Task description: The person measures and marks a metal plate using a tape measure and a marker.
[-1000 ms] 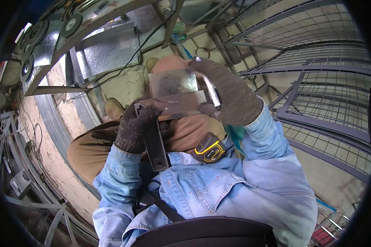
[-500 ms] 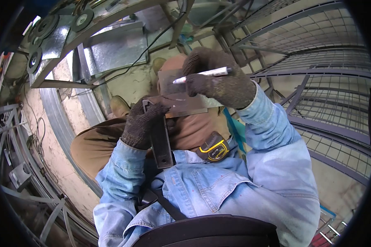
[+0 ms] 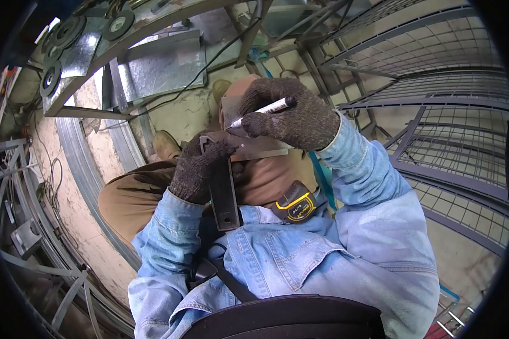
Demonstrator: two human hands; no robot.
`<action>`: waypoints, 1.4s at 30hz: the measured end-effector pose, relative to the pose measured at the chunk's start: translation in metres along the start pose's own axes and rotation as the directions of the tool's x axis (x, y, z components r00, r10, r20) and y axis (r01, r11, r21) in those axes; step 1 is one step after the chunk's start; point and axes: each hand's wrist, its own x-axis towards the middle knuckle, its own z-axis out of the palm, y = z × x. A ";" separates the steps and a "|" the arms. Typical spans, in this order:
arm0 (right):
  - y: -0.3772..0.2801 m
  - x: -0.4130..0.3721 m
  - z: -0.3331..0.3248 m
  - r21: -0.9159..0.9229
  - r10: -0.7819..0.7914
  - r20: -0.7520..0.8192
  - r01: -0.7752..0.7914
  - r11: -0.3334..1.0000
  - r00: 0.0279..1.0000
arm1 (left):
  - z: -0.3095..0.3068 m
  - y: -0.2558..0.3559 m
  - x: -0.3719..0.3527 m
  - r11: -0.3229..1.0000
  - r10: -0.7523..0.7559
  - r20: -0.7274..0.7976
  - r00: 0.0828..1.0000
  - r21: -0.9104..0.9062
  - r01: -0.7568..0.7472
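My right hand (image 3: pixel 291 113), in a dark knitted glove, is closed around a white marker (image 3: pixel 266 112) whose tip points down-left at a thin metal plate (image 3: pixel 257 148) over my leg. In the same kind of glove, my left hand (image 3: pixel 198 169) grips a dark metal angle piece (image 3: pixel 224 198), its upper end against the plate's left part. The left fingers partly cover both pieces. A yellow and black tape measure (image 3: pixel 295 202) rests on my lap, below the plate.
Grinding discs (image 3: pixel 119 25) and sheet metal (image 3: pixel 161 68) are at the upper left, with a black cable (image 3: pixel 201 70) hanging beside them. Wire mesh frames (image 3: pixel 452 135) stand on the right. Metal strips (image 3: pixel 76 152) lie on the floor at left.
My right hand has moved slightly left and down, bringing the marker's tip to the plate near the angle piece. The left hand has hardly moved.
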 end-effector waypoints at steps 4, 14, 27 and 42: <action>0.003 0.000 0.002 0.041 -0.001 -0.004 0.001 0.999 1.000 | 0.001 0.003 0.000 1.000 -0.006 0.005 1.000 0.030 0.006; 0.007 0.001 0.001 -0.009 -0.003 -0.013 0.002 1.000 1.000 | -0.002 0.002 0.000 0.997 -0.053 0.019 0.998 -0.063 0.054; 0.006 -0.002 -0.009 0.061 0.056 0.036 -0.058 0.996 0.998 | 0.001 0.002 -0.001 0.995 -0.075 0.017 0.997 -0.067 0.076; 0.009 -0.024 -0.039 0.008 -0.047 0.013 0.047 0.999 0.999 | -0.004 -0.004 0.001 1.000 -0.023 0.015 1.000 -0.001 0.023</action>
